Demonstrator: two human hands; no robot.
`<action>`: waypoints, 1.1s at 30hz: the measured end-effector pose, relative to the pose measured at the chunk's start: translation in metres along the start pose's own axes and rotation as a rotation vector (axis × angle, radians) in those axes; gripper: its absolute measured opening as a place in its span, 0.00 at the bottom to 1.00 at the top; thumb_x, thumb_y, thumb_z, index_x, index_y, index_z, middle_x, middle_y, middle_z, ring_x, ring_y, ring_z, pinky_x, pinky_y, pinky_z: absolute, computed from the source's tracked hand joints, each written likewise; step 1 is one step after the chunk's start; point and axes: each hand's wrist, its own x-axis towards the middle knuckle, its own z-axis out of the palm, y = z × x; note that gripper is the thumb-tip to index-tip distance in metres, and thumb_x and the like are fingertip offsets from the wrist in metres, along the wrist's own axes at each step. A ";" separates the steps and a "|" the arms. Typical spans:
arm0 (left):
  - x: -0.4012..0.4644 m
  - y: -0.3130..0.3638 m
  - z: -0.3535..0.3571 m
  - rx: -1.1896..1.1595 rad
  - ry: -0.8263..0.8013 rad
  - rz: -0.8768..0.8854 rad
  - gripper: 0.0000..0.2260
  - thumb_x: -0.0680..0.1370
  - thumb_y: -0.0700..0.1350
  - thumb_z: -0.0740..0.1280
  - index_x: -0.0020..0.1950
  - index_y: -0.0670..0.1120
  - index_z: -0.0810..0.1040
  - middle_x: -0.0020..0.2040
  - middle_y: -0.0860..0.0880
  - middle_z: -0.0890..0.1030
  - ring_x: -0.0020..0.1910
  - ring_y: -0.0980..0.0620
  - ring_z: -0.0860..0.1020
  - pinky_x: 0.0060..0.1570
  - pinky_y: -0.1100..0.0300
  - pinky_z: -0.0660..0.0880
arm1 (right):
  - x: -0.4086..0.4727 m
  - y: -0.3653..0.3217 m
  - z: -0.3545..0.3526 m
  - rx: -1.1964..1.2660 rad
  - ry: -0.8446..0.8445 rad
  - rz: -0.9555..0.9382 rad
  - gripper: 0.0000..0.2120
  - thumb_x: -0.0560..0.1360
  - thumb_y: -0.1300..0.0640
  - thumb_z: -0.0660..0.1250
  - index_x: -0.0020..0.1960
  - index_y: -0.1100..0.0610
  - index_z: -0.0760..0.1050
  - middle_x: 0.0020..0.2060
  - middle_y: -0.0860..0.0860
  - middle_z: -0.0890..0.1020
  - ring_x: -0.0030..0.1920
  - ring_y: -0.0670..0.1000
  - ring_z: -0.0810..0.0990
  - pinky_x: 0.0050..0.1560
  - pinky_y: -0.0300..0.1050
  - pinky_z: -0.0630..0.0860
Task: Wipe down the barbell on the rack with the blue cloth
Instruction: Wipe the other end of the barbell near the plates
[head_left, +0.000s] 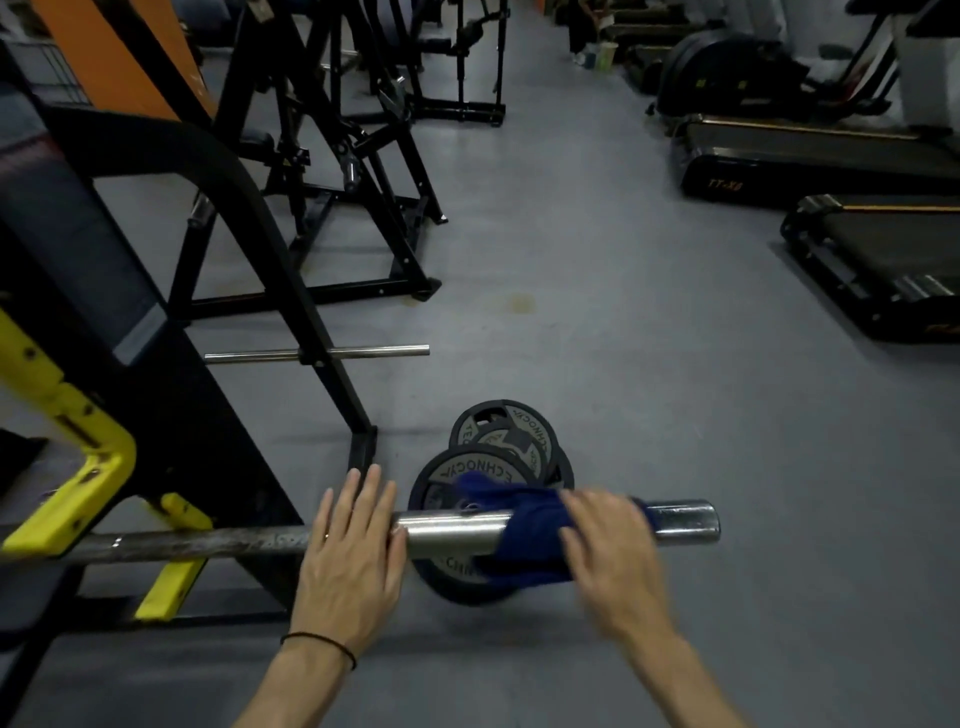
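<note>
The barbell (452, 531) lies across the lower part of the view, its dark shaft resting in the yellow rack hook (67, 499) at the left and its shiny sleeve pointing right. My left hand (353, 540) lies flat on the bar where the shaft meets the sleeve, fingers straight. The blue cloth (524, 530) is draped round the sleeve. My right hand (613, 545) presses on the cloth from above with spread fingers; it is blurred. The sleeve's bare end (685, 519) sticks out past the cloth.
Several black weight plates (498, 441) lie stacked on the grey floor under the sleeve. The black rack frame (291, 291) with a steel peg (363, 353) stands to the left. More black machines (374, 130) are behind it, and treadmills (857, 249) line the right.
</note>
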 end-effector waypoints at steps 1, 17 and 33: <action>-0.002 -0.003 0.000 -0.008 0.006 -0.005 0.25 0.82 0.52 0.53 0.74 0.41 0.71 0.77 0.42 0.66 0.77 0.43 0.62 0.75 0.42 0.59 | -0.004 0.018 -0.008 -0.008 0.033 0.102 0.27 0.86 0.44 0.50 0.68 0.60 0.78 0.62 0.57 0.81 0.64 0.60 0.78 0.72 0.60 0.66; -0.004 -0.015 0.006 -0.057 -0.027 0.020 0.26 0.83 0.55 0.52 0.77 0.43 0.66 0.78 0.44 0.65 0.79 0.46 0.58 0.77 0.45 0.56 | 0.007 0.002 -0.003 -0.026 -0.048 -0.044 0.26 0.86 0.45 0.51 0.69 0.60 0.78 0.61 0.58 0.82 0.59 0.62 0.80 0.67 0.58 0.69; 0.022 -0.035 -0.008 -0.144 -0.104 -0.092 0.35 0.81 0.65 0.41 0.77 0.45 0.67 0.77 0.46 0.67 0.79 0.50 0.59 0.78 0.49 0.54 | 0.009 -0.151 0.042 0.036 -0.130 -0.230 0.24 0.83 0.49 0.56 0.77 0.55 0.70 0.72 0.53 0.76 0.73 0.56 0.72 0.76 0.55 0.62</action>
